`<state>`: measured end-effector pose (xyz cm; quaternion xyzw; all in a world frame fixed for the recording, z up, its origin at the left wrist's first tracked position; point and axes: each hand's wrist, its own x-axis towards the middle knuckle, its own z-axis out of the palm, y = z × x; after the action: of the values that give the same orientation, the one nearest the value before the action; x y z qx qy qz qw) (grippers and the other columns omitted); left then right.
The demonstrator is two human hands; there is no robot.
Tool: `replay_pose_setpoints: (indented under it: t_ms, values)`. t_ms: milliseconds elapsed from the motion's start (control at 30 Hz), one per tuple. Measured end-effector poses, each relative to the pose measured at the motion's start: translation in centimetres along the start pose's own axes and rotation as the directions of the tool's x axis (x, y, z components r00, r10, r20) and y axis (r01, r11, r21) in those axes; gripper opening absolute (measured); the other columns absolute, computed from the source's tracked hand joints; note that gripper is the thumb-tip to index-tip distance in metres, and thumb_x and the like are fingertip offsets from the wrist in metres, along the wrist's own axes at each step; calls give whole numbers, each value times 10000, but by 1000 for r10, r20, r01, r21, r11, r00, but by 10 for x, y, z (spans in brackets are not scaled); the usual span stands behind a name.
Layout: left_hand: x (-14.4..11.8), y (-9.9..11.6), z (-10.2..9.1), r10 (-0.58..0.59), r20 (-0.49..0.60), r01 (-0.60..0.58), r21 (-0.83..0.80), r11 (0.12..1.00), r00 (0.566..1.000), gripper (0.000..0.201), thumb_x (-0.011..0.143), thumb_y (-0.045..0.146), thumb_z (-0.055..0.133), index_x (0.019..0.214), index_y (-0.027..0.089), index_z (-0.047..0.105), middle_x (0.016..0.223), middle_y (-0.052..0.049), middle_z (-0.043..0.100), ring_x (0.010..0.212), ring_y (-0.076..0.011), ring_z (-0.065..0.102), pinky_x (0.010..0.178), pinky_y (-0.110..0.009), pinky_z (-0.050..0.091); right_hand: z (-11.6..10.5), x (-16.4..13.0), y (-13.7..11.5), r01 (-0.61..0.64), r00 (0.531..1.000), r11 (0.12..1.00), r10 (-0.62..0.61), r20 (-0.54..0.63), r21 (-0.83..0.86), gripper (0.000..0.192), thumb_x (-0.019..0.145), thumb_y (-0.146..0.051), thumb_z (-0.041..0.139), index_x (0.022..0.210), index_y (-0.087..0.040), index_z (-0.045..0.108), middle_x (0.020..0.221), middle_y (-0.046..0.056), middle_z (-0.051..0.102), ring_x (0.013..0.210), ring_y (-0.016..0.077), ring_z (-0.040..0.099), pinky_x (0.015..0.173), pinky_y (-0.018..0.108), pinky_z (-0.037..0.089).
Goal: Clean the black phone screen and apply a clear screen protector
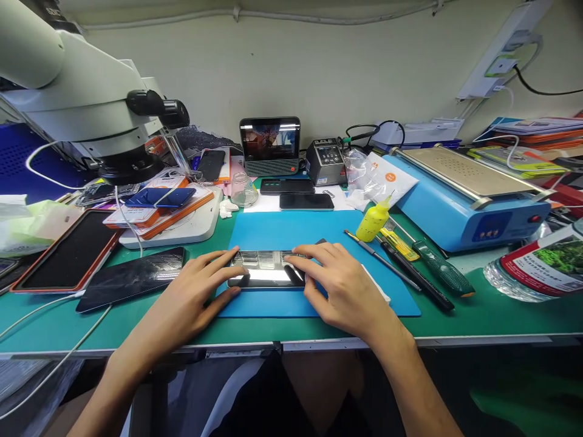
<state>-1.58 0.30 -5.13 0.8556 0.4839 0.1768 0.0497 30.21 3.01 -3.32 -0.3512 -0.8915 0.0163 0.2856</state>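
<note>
While both hands sit low over the blue mat (319,230), the phone (266,268) lies flat on it, long side toward the person, its glossy face throwing back the ceiling light. The left hand (194,297) pins the phone's left end, thumb along the near edge and fingers spread over the top corner. The right hand (339,285) covers the right end, fingers (306,254) laid flat across the glass, thumb tucked at the near edge. Neither hand is clenched; both press and steady the phone between them rather than lifting it.

Just right of the mat, a yellow bottle (373,221) stands beside a row of screwdrivers (419,261) lying slantwise. Behind those sits a blue heating machine (460,197). At the mat's far edge lie two dark phones (306,201), and behind them a small screen (269,142) glows. To the left, a dark glass panel (132,276) rests on the green table (501,309), with the microscope (82,91) looming above that side.
</note>
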Motion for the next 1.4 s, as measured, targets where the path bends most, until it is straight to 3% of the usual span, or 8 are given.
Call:
replay_pose_setpoints:
  t_ms: [267,533,800,1000,1133,1267,1400]
  values:
    - [-2,0,0,-111,-6,110,-90,990,994,295,1084,548,564,1319,376,607,1671,-7,530,1512,-294,510,1243,-575,457,2,0,0,-69,998,998,68,-6,-14,409,1018,-96,511,1366,-177,710,1363,112,737,1095,291,665,969,518,537]
    - [-1,2,-1,-58,-3,58,-52,997,998,277,1098,525,547,1308,365,630,1669,-8,543,1520,-300,510,1225,-550,464,3,-2,2,-103,995,995,103,-16,-7,406,1031,-95,500,1372,-192,697,1367,105,736,1130,284,672,980,509,549]
    - [0,0,1,-104,13,105,-49,993,994,371,1088,580,544,1409,398,582,1666,11,533,1526,-296,490,1257,-556,432,4,-3,2,-139,990,990,138,-37,-17,392,1044,-110,506,1369,-191,710,1375,104,730,1146,280,682,1031,507,546]
    - [0,-2,3,-133,27,134,-24,991,991,635,1095,573,528,1660,358,334,1654,-54,527,1527,-310,483,1270,-543,405,2,-2,0,-163,987,986,162,-21,-28,383,1063,-134,493,1376,-190,707,1388,106,726,1157,283,676,1071,523,518]
    - [0,-1,4,-120,19,121,-15,993,993,631,1098,564,522,1661,337,347,1643,-59,541,1519,-317,494,1262,-521,412,0,1,-6,-46,997,999,47,60,-28,406,1043,-171,512,1409,-177,689,1409,123,717,1209,307,664,1041,529,515]
    - [1,0,4,-87,17,87,-10,996,996,585,1109,562,496,1639,351,367,1649,-30,541,1521,-294,489,1269,-510,400,-1,3,-7,102,984,995,-101,146,-1,462,1037,-244,542,1484,-217,652,1612,113,587,1397,333,577,1129,562,462]
    - [1,0,4,-70,8,70,7,998,998,578,1108,578,495,1634,367,379,1653,-18,539,1531,-285,474,1277,-509,386,2,3,-4,154,981,988,-154,118,2,407,1036,-257,558,1407,-204,715,1615,119,586,1451,328,537,1172,531,434]
